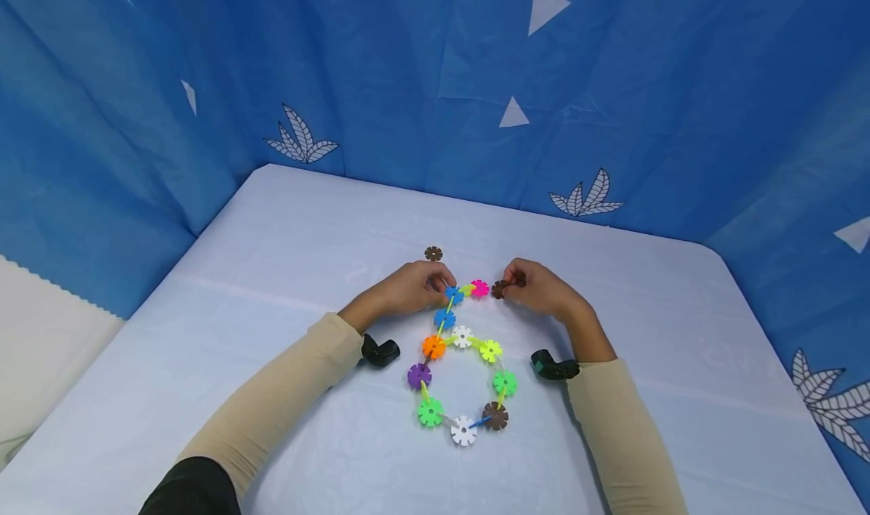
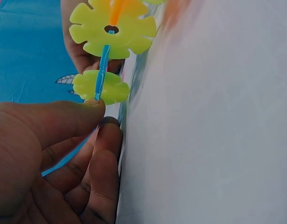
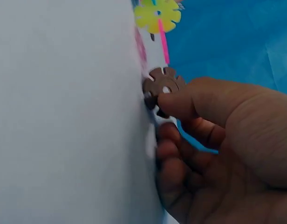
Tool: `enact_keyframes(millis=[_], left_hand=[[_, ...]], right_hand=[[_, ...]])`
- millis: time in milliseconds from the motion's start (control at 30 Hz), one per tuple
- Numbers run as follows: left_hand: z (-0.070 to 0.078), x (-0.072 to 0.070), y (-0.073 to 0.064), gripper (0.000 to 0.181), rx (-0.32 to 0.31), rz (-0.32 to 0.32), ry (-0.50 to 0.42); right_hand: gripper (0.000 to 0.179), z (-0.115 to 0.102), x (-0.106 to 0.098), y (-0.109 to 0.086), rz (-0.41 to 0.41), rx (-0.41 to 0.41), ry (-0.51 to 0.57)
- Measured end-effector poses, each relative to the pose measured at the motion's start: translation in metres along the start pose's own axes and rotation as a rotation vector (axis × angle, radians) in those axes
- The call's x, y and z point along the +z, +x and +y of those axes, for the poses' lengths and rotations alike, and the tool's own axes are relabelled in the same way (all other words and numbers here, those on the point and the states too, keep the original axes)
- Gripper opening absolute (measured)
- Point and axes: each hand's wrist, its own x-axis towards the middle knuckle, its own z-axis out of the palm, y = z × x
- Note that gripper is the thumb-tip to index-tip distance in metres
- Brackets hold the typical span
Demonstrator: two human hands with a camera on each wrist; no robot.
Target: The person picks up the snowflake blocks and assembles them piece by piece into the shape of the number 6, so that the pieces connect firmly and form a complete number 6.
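Observation:
Notched plastic snowflake discs of many colours are linked into a ring with a curving tail on the table. At the tail's upper bend, my left hand (image 1: 416,285) pinches a blue snowflake disc (image 1: 454,295) between thumb and fingers; in the left wrist view that disc (image 2: 102,70) appears edge-on beside a yellow one (image 2: 134,39). A pink disc (image 1: 479,288) forms the tail's right end. Just right of it, my right hand (image 1: 542,290) holds a brown snowflake disc (image 1: 498,290) by its edge. The right wrist view shows this brown disc (image 3: 155,85) at the thumb tip.
One loose brown disc (image 1: 433,253) lies beyond my left hand. Toward me is the ring, with an orange disc (image 1: 433,346) where the tail joins and a white disc (image 1: 464,431) nearest me. A blue patterned curtain (image 1: 421,84) hangs behind the white table (image 1: 326,220).

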Motion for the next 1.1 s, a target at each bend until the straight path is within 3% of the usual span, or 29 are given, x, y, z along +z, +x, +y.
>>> enact_keyframes(millis=[267, 633, 800, 1100], left_hand=[[0.001, 0.000, -0.001, 0.026, -0.005, 0.005, 0.005], [0.002, 0.001, -0.001, 0.018, -0.003, 0.020, -0.012], [0.001, 0.001, -0.001, 0.026, -0.027, 0.032, -0.035], [-0.001, 0.001, 0.002, 0.025, 0.021, 0.023, 0.013]], right_hand=[[0.010, 0.000, -0.003, -0.007, -0.059, -0.070, 0.011], [0.014, -0.007, 0.004, -0.008, -0.012, -0.089, -0.082], [0.014, -0.011, 0.007, -0.008, -0.022, -0.122, -0.096], [0.014, -0.018, 0.015, -0.008, -0.029, -0.151, -0.111]])
